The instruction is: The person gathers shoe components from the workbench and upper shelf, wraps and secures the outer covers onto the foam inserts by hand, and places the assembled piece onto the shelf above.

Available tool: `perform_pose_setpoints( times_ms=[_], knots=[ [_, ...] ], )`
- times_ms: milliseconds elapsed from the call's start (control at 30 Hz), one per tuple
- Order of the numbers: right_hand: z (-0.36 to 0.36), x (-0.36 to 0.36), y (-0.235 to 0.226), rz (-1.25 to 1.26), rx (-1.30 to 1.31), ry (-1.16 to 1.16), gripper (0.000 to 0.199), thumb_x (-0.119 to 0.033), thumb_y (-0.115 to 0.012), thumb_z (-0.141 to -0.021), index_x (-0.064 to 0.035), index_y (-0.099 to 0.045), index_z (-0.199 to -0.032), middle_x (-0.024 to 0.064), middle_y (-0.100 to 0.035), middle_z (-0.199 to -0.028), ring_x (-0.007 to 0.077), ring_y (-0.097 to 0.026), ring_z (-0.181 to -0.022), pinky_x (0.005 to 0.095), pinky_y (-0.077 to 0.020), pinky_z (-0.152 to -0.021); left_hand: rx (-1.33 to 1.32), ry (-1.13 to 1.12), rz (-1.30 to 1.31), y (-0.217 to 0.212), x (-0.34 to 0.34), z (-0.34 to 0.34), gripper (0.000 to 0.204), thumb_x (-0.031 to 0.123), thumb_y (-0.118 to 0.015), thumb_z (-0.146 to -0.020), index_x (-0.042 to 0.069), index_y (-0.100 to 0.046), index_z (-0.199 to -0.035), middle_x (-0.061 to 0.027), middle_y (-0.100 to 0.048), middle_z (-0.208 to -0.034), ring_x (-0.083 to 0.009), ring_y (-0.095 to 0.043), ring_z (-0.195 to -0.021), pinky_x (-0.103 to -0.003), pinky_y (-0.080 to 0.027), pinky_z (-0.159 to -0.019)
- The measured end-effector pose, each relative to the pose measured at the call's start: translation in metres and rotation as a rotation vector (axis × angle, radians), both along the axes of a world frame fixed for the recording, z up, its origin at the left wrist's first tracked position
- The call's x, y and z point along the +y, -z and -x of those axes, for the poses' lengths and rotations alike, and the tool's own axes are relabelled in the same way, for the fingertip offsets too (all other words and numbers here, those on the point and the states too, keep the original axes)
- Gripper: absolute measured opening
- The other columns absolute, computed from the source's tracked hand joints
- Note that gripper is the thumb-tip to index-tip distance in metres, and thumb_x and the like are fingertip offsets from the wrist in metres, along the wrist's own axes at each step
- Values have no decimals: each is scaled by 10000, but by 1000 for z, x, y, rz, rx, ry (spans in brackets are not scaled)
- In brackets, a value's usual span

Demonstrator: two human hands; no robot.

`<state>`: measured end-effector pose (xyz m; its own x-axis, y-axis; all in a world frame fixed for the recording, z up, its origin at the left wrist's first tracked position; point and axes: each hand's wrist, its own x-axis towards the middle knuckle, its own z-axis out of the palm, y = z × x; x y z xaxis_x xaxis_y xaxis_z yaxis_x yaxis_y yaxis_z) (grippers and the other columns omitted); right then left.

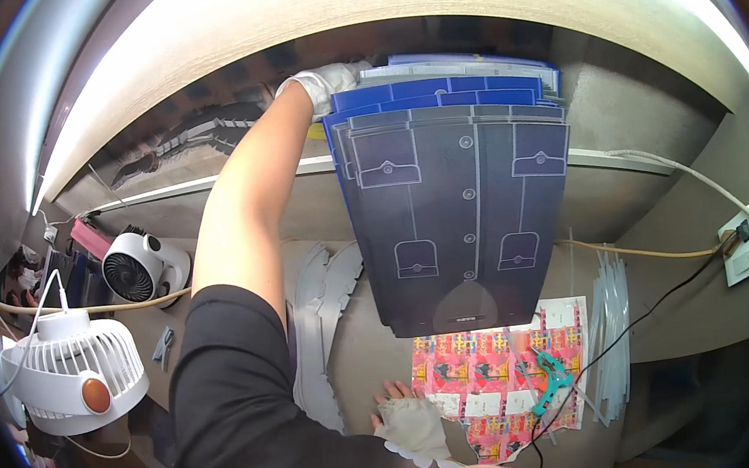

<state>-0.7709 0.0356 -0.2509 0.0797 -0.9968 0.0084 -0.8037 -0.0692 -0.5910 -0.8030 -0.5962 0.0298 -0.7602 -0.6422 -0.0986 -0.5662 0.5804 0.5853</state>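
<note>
Resting flat beneath me, my right hand (411, 425) lies open while my left hand (327, 84), clamped on the card stack (457, 219), risks fanning sheets loose.

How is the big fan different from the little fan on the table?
The big white fan sits close at the left edge and shows an orange round knob; the little fan stands farther back.

The big fan has a pale grille; the little fan's grille looks dark.

Both have white bodies and sit left of the raised arm.
</note>
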Motion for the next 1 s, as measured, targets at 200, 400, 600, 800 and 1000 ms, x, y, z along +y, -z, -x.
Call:
perform_pose_setpoints(
  times_ms=[200, 400, 600, 800, 1000],
  knots=[
    [2, 3, -1, -41, 5, 23, 491, -438, -729, -975, -164, -773, -1380, 120, -643, -1596, 331, -556, -1526, 618, -422, -1271, -414, 5, 478, -18, 32, 35, 702, 244, -678, -1088, 158, -460, -1750, -138, -637, -1649, -273, -648, -1415, -385, -491, -1222],
    [-1, 2, 7, -26, -6, 28, 487, -429, -738, -966, -163, -783, -1372, 112, -630, -1613, 326, -536, -1546, 613, -408, -1281, -548, 44, 616, -39, 61, 30, 647, 284, -645, -1101, 161, -497, -1719, -152, -627, -1657, -314, -626, -1466, -406, -483, -1252],
    [-6, 6, 14, -15, -27, 47, 502, -420, -745, -958, -151, -783, -1379, 115, -612, -1638, 320, -517, -1566, 618, -393, -1287, -594, 67, 671, -45, 71, 29, 601, 324, -613, -1114, 164, -534, -1688, -166, -616, -1665, -355, -603, -1517, -428, -475, -1282],
    [-6, 8, 12, -25, -26, 66, 508, -406, -746, -953, -137, -785, -1381, 119, -622, -1634, 318, -517, -1570, 622, -388, -1286, -568, 81, 977, -45, 79, 31, 557, 354, -555, -1123, 132, -570, -1633, -183, -608, -1659, -397, -599, -1513, -459, -477, -1295],
    [-6, 6, 13, 12, -36, 44, 492, -404, -741, -958, -129, -801, -1362, 132, -639, -1618, 336, -543, -1552, 622, -390, -1286, -395, -69, 668, -14, 40, -2, 534, 344, -456, -1180, 91, -569, -1636, -207, -659, -1599, -395, -617, -1492, -459, -459, -1297]
  ],
)
